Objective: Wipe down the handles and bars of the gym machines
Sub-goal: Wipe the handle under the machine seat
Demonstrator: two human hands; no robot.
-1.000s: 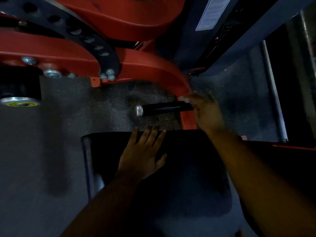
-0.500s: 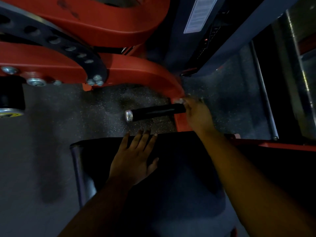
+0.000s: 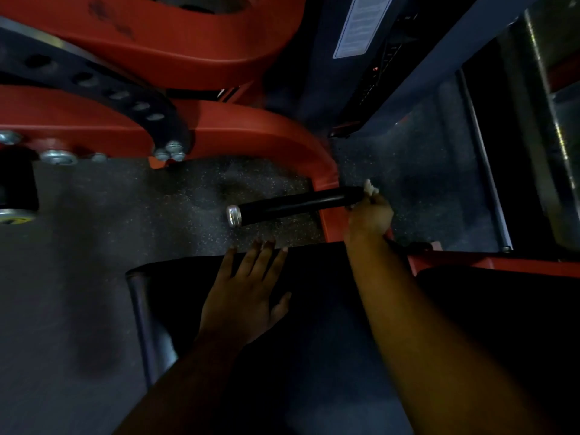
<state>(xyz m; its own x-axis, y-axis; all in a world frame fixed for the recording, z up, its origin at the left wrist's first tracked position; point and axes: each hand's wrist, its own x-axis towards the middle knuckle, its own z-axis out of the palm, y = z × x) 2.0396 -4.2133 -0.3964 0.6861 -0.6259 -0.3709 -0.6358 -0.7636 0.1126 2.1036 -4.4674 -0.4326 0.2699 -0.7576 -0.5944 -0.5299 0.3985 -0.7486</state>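
Note:
A black handle (image 3: pixel 295 205) with a silver end cap (image 3: pixel 233 216) sticks out leftward from the curved red machine arm (image 3: pixel 270 127). My right hand (image 3: pixel 370 215) is closed around a small white cloth (image 3: pixel 370 186) at the handle's right end, where it meets the red arm. My left hand (image 3: pixel 248 293) lies flat with fingers spread on the black seat pad (image 3: pixel 314 340), just below the handle and not touching it.
A black adjustment plate with holes (image 3: pixel 119 92) and bolts (image 3: pixel 171 150) sits on the red frame at upper left. A dark weight-stack housing with a white label (image 3: pixel 361 26) rises at upper right. A steel rod (image 3: pixel 485 171) runs along the right. Speckled rubber floor (image 3: pixel 125 208) lies below.
My right hand has slid rightward along the handle to its base, and more of the black grip now shows. The white cloth peeks out above my fingers. My left hand stays on the pad.

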